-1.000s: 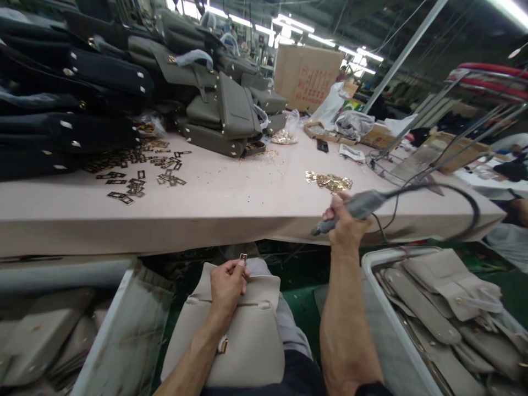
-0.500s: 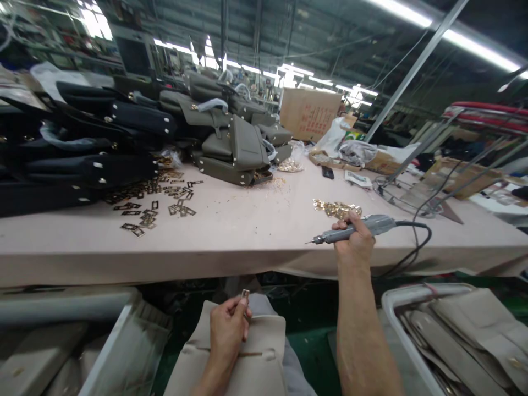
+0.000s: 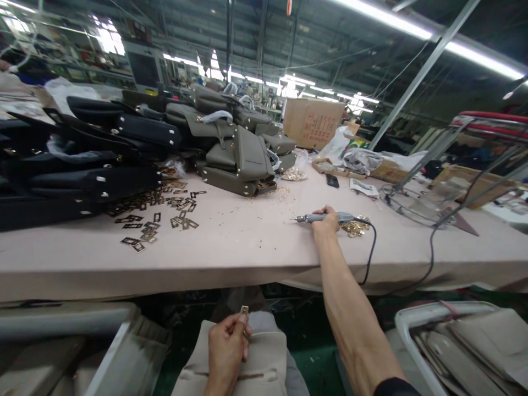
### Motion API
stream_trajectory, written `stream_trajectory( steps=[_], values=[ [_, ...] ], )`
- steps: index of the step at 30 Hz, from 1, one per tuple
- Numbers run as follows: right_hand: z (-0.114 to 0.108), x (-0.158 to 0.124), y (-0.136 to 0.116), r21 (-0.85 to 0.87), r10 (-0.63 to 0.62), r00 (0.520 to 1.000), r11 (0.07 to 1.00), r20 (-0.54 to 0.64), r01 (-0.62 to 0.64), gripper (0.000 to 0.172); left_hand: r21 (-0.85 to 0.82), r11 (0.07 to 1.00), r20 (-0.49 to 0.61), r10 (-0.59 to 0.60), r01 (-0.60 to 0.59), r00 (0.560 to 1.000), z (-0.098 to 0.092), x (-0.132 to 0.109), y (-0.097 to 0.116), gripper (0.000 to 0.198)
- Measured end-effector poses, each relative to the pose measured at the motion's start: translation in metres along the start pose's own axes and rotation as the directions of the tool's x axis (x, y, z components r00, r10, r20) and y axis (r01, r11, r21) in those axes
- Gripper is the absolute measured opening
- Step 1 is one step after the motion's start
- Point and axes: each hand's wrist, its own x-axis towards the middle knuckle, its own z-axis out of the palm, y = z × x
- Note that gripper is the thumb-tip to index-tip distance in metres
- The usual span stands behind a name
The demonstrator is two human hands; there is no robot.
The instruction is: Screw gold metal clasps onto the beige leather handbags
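Observation:
A small rectangular metal plate (image 3: 245, 310) is pinched upright between the thumb and fingers of my left hand (image 3: 228, 342). That hand is over a beige leather panel (image 3: 264, 352) with a slot in it, lying across my lap. Out over the table, my right hand (image 3: 327, 221) is wrapped round a grey electric screwdriver (image 3: 344, 216), its tip pointing left. Gold metal pieces (image 3: 355, 226) lie just right of this hand. Many dark-faced rectangular plates (image 3: 154, 217) are scattered on the left of the table.
Black bags (image 3: 82, 176) and olive bags (image 3: 251, 154) are piled at the back left of the table (image 3: 231, 256). A cardboard box (image 3: 311, 122) and a wire stand (image 3: 408, 203) are further right. Bins (image 3: 111, 352) flank my lap, the right one (image 3: 402, 319) holding beige pieces.
My right hand has moved forward and left over the table with the screwdriver, whose cable followed. My left hand still holds the plate. The view has tilted up slightly.

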Motion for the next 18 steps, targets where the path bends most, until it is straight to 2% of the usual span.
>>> stream_trajectory(
  steps=[5,12,18],
  values=[
    [0.001,0.009,0.015,0.013,-0.016,0.998,1.0,-0.065,0.017,0.031,0.033,0.999,0.018,-0.026,0.025,1.0,-0.002,0.01,-0.009,0.059],
    [0.007,0.013,0.028,-0.006,-0.02,0.999,1.0,-0.039,0.02,0.034,0.064,0.996,0.049,-0.057,0.053,0.997,0.002,0.017,-0.017,0.058],
    [0.0,0.009,0.03,-0.008,-0.011,1.0,1.0,0.005,0.011,0.03,0.018,0.998,0.031,-0.067,0.066,0.997,0.0,0.022,-0.02,0.059]
  ],
)
